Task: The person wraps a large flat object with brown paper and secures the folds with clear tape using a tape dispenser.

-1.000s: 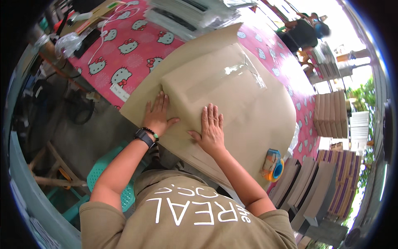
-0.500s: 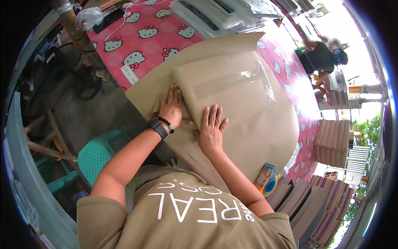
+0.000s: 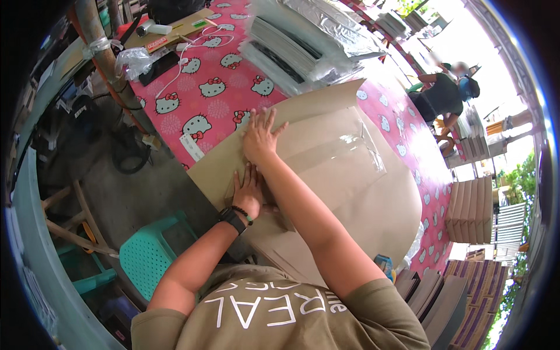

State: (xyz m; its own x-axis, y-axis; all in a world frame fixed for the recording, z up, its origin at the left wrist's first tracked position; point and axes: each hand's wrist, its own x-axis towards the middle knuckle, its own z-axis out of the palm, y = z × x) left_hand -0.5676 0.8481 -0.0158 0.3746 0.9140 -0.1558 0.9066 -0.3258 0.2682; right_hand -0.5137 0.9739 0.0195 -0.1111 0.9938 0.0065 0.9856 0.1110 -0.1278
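A flat parcel in brown kraft paper (image 3: 318, 131) lies on a larger sheet of brown paper (image 3: 382, 198) before me. Clear tape (image 3: 356, 140) runs across the parcel's top. My left hand (image 3: 249, 195), with a watch and a bead bracelet at its wrist, presses against the parcel's left side, fingers stretched along the folded paper. Farther up that same side, my right hand (image 3: 261, 139) lies on the paper near its far left corner, fingers spread. My right forearm crosses over the parcel and hides part of it. Neither hand grips anything.
A pink patterned cloth (image 3: 219, 108) covers the table. Plastic-wrapped stacks (image 3: 286, 49) lie at the back, and a white cable (image 3: 181, 61) at the far left. A tape roll (image 3: 385, 265) is by my right arm. A green stool (image 3: 149, 256) stands left. Another person (image 3: 440, 96) works at far right.
My right hand has moved from the parcel's near part to its far left corner, and its fingers have spread. My left hand has slid slightly nearer to me. The view has shifted.
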